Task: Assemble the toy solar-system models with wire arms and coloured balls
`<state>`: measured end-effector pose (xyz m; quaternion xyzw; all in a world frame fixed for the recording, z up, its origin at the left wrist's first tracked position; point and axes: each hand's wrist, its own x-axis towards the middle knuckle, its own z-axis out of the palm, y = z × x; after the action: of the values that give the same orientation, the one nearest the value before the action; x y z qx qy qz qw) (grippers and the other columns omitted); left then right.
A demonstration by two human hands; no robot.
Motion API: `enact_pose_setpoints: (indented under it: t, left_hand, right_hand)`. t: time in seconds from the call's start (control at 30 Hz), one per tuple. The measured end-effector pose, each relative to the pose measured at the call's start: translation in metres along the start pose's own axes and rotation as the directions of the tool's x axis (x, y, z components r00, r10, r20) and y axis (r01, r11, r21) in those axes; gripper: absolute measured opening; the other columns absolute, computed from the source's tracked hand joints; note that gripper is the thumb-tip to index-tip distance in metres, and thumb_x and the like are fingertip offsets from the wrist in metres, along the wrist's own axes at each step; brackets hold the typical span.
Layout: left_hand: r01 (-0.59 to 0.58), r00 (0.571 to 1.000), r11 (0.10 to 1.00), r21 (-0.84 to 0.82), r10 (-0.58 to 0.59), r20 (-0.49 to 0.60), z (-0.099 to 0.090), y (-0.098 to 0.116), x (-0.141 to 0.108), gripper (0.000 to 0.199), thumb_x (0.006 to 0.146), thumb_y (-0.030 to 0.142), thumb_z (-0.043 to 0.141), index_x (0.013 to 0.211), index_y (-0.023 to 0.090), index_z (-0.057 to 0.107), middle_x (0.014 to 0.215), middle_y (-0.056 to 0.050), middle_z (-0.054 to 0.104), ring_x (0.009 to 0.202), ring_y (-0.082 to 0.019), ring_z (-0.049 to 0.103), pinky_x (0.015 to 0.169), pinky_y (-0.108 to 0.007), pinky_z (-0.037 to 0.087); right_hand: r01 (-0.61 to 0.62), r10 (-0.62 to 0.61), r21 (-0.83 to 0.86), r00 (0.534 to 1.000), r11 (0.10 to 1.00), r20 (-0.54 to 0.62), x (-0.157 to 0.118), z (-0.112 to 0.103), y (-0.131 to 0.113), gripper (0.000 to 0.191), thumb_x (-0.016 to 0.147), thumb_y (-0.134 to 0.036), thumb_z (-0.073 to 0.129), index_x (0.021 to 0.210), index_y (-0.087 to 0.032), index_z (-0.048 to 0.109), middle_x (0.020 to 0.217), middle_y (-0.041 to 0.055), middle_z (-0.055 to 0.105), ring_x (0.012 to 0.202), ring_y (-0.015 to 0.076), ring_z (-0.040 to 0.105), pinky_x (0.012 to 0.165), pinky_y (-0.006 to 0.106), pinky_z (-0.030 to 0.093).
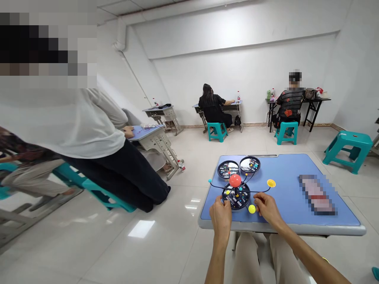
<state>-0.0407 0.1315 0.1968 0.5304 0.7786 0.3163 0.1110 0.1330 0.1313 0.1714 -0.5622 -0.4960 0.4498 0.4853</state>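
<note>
A planet model with a red ball (235, 180) at its centre stands on a round black base (236, 202). Thin dark arms reach out from it, carrying small coloured balls. My left hand (220, 217) is closed at the near left edge of this base, with its fingertips at the rim. My right hand (269, 211) has its fingers pinched together beside a bright yellow ball (251, 209); whatever they hold is too small to make out. Above that hand is a yellow-orange ringed piece (271, 183) on an arm's end. Two more round black discs (228, 169) lie behind the model.
A blurred-out flat object (318, 195) lies at the right of the blue table (284, 167). On the left a person in a white top (89, 126) stands close by. Two people sit at desks by the far wall. A teal stool (349, 148) stands beyond the table's right corner.
</note>
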Motion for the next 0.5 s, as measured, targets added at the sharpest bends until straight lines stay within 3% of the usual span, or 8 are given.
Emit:
enact_pose_setpoints:
  t: [0.23,0.5]
  left_hand:
    - [-0.027,0.999,1.0,-0.004,0.027,0.039,-0.005,-0.005,0.007,0.035,0.078,0.021,0.047,0.097,0.01,0.074,0.053,-0.004,0.063,0.056,-0.02,0.057,0.061,-0.029,0.036]
    - [-0.033,0.998,0.999,0.029,0.031,0.061,-0.008,-0.008,0.01,0.039,0.079,0.021,0.047,0.105,0.008,0.073,0.054,-0.005,0.063,0.059,-0.021,0.059,0.065,-0.029,0.038]
  right_hand:
    - [-0.015,0.014,0.036,1.0,0.999,0.02,0.025,-0.02,0.003,0.022,0.072,-0.027,0.052,0.085,-0.015,0.065,0.062,-0.0023,0.061,0.036,0.0089,0.051,0.035,0.021,0.04]
    - [-0.072,0.065,0.085,0.995,0.994,0.078,0.035,-0.006,0.001,0.02,0.07,-0.027,0.056,0.082,-0.014,0.066,0.058,-0.0032,0.06,0.035,0.0086,0.05,0.031,0.019,0.037]
